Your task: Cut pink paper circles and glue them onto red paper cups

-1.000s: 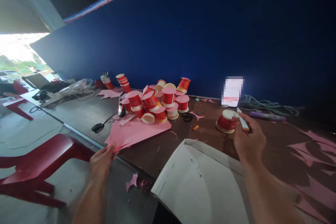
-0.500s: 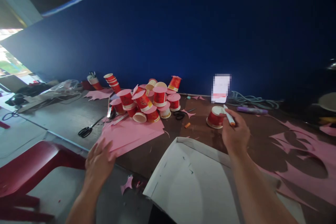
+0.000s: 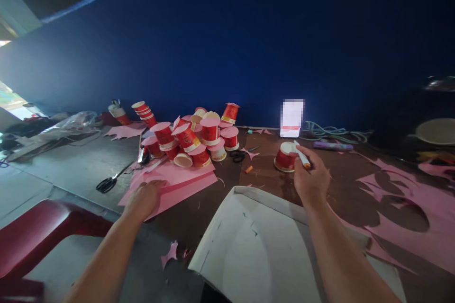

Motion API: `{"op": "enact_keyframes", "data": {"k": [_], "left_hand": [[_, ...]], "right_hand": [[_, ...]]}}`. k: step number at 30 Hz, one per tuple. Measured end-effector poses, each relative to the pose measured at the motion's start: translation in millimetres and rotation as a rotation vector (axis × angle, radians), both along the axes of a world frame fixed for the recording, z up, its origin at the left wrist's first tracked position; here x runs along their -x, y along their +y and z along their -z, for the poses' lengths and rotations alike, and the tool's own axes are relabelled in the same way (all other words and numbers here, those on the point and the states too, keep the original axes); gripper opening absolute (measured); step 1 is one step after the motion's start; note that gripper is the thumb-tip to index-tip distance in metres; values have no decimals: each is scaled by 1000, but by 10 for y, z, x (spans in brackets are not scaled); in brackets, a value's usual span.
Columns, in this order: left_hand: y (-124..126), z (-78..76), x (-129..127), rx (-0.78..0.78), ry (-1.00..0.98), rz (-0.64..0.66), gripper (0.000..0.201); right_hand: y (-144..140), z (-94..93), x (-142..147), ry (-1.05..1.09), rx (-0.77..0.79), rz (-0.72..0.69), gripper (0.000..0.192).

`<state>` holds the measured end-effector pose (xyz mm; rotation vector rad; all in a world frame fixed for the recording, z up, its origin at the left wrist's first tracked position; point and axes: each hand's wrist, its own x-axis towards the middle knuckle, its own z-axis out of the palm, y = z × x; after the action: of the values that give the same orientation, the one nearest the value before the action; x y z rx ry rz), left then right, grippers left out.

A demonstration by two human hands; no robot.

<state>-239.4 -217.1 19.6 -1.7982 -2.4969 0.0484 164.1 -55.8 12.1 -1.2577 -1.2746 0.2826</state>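
My left hand [image 3: 144, 199] is closed at the near left part of the pink paper sheets [image 3: 177, 194], its fingers curled over a top sheet whose edge stands off the one below. In my right hand [image 3: 313, 177] is a white marker with an orange end [image 3: 302, 155], slanted over the base of an upside-down red paper cup [image 3: 285, 157]. That hand is right beside the cup; its fingertips are partly hidden behind the marker. Beyond the pink sheets is a heap of red paper cups [image 3: 187, 137], many with pink paper discs on their ends.
Black scissors [image 3: 106, 183] lie at left, and another pair [image 3: 237, 155] by the heap. An orange cap [image 3: 249, 169] rests mid-table. A lit phone [image 3: 291, 120] leans on the blue wall. Cut pink paper [image 3: 401, 236] covers the right side; a white board [image 3: 249, 236] is in front.
My left hand has slid from the near left edge further onto the pink sheets, and its fingers have curled in. My right hand still holds the marker by the cup. The view has shifted slightly.
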Motion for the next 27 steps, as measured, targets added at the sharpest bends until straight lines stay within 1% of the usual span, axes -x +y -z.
{"op": "enact_keyframes", "data": {"k": [3, 4, 6, 9, 12, 13, 14, 16, 18, 22, 24, 27], "left_hand": [[28, -21, -38, 72, 69, 27, 47], [40, -44, -40, 56, 86, 17, 46], [68, -124, -33, -31, 138, -15, 43], [124, -322, -37, -231, 264, -102, 35], [181, -568, -94, -251, 364, -152, 38], [197, -648, -121, -228, 393, -139, 41], [212, -723, -149, -247, 429, -145, 44], [234, -852, -194, -259, 456, -144, 46], [242, -945, -220, -246, 465, -122, 47], [188, -1031, -230, -167, 413, -76, 41], [117, -1038, -230, -133, 381, -62, 39], [-28, -1034, -222, -118, 365, -49, 39]], "right_hand": [[6, 5, 7, 11, 18, -10, 33], [12, 11, 8, 19, 20, -16, 33], [23, 22, 7, 30, 17, -25, 34], [34, 29, 5, 28, 11, -24, 33], [31, 16, 7, 30, 20, -16, 33], [28, 11, 7, 31, 17, -15, 33], [26, 6, 8, 31, 13, -15, 33], [25, 4, 7, 29, 5, -18, 33], [31, 15, 6, 35, 10, -21, 33], [51, 58, 7, 68, 43, -48, 35], [57, 73, 11, 78, 43, -61, 35], [53, 77, 19, 71, 34, -72, 34]]}}
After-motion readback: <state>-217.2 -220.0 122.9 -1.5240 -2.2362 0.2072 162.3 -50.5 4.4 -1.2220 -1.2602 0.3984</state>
